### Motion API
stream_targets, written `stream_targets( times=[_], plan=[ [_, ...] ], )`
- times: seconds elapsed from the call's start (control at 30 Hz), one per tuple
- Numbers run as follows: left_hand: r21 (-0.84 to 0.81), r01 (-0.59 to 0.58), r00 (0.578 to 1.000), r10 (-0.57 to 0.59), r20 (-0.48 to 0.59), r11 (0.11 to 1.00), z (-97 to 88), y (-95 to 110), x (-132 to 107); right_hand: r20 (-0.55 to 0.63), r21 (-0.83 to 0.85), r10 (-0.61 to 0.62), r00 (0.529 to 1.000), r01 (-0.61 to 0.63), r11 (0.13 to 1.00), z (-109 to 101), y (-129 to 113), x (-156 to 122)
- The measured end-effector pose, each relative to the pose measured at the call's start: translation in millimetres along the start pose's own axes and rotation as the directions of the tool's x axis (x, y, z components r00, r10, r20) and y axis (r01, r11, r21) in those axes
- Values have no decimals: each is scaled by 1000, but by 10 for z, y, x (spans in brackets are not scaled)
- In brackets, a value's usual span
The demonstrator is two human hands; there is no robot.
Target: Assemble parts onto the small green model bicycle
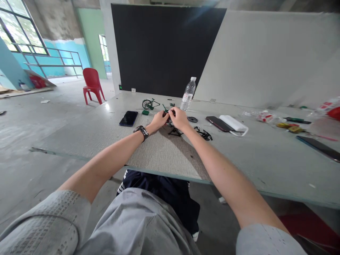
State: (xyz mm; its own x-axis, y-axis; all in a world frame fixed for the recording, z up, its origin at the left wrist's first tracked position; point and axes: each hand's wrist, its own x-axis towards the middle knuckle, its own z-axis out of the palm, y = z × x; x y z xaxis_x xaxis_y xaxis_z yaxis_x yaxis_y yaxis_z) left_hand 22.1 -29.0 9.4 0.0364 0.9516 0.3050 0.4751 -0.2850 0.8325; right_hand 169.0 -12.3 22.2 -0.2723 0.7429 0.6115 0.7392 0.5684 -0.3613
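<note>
My left hand (158, 121) and my right hand (180, 119) meet over the table, fingers closed on a small dark green model bicycle part (164, 106). The fingers hide most of this part. Just below my hands sits a small black stand-like piece (175, 131); whether it joins the held part I cannot tell. Beyond my left hand stands a green model bicycle piece with a spoked wheel (147, 104). Near it lies a small green block (145, 112). To the right of my right hand are a loose black wheel (192, 119) and several black parts (204, 134).
A water bottle (188, 95) stands behind my hands. One phone (129, 118) lies left; another phone (219, 124) rests beside a white power bank-like block (233, 123) with a strap. Farther right are plastic packaging (265, 116), a screwdriver-like tool (296, 120) and a dark flat device (321, 147).
</note>
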Motion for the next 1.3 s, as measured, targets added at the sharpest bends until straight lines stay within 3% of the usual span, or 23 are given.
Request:
stream_targets(
  times=[0.4,0.93,1.3],
  plan=[
    [23,-13,999,12,35,1000,-2,-6,2,66,6,34,997,-35,999,85,62,14],
    [-18,15,998,-13,67,1000,-54,61,-59,63,7,36,997,-36,999,132,126,21],
    [46,5,998,-8,64,999,-54,81,-62,68,10,51,996,-52,999,139,142,23]
  ],
)
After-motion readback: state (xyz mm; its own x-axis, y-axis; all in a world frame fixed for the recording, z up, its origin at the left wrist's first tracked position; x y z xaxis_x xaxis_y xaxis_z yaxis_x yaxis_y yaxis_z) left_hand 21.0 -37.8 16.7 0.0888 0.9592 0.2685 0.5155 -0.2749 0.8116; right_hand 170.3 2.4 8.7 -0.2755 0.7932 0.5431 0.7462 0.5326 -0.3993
